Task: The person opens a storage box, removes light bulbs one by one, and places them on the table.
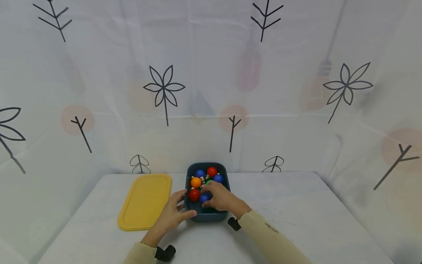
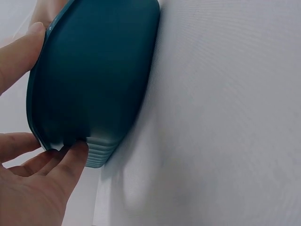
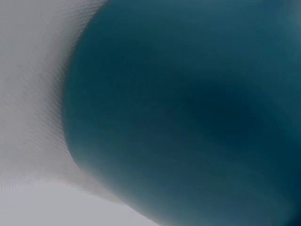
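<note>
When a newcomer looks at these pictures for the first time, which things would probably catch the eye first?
Probably the bright bulbs in the dark bin, with the right hand in among them and the left hand at the bin's left side. Next, the yellow tray, left of the bin on the white table. Behind them, black flower drawings stand out on the pale cloth.

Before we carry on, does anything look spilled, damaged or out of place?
Nothing stands out. The visible bulbs lie inside the dark blue bin, none spilled in view, and the yellow tray lies flat to its left. The right hand hides some contents, so I can't vouch for those.
</note>
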Demonstrator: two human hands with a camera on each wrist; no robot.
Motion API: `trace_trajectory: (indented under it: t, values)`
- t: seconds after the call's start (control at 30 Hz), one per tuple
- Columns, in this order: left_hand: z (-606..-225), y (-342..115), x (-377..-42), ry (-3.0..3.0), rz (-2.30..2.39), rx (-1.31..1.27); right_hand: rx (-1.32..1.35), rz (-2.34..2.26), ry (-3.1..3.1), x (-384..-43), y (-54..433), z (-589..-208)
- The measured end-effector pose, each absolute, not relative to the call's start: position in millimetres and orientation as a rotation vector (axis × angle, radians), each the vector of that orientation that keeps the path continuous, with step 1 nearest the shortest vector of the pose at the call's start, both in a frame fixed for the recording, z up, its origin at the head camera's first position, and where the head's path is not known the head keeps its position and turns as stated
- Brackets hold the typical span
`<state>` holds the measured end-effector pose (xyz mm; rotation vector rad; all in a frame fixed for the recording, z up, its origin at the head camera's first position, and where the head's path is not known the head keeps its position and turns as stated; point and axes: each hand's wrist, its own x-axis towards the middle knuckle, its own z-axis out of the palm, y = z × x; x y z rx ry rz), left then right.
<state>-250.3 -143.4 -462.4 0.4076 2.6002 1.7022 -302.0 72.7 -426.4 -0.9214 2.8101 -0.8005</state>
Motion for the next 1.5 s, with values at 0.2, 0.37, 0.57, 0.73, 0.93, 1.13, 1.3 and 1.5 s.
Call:
trace_trajectory:
  t: [0.2,0.37,0.57,0.73,0.93,1.13,1.3,1.5]
  values:
    - [-464,-143,-250,2.6,1.706,0.407,-0.907,-0.839,2.811,-302,76,-425]
    - [-464,-144,-251,2.602,1.7,0.416,-0.941,-0.864,2.822,-302,80,-425]
    - [-462,-145,-250,2.593,1.708,0.427,-0.984,-0.927,2.841,-301,88,-421]
    - [-462,-146,-251,2.602,1.69,0.418,-0.993,-1.0,2.851,-304,100,-415]
    - [-464,-145,-252,2.605,1.684,0.402,-0.926,-1.089,2.865,-308,120,-407]
    - [-467,-144,-253,2.607,1.696,0.416,-0.859,-1.224,2.87,-316,143,-399]
    - [-467,-144,-253,2.602,1.705,0.421,-0.834,-1.243,2.905,-325,161,-399]
    - [-467,-143,-252,2.6,1.705,0.413,-0.765,-1.219,2.964,-333,175,-406]
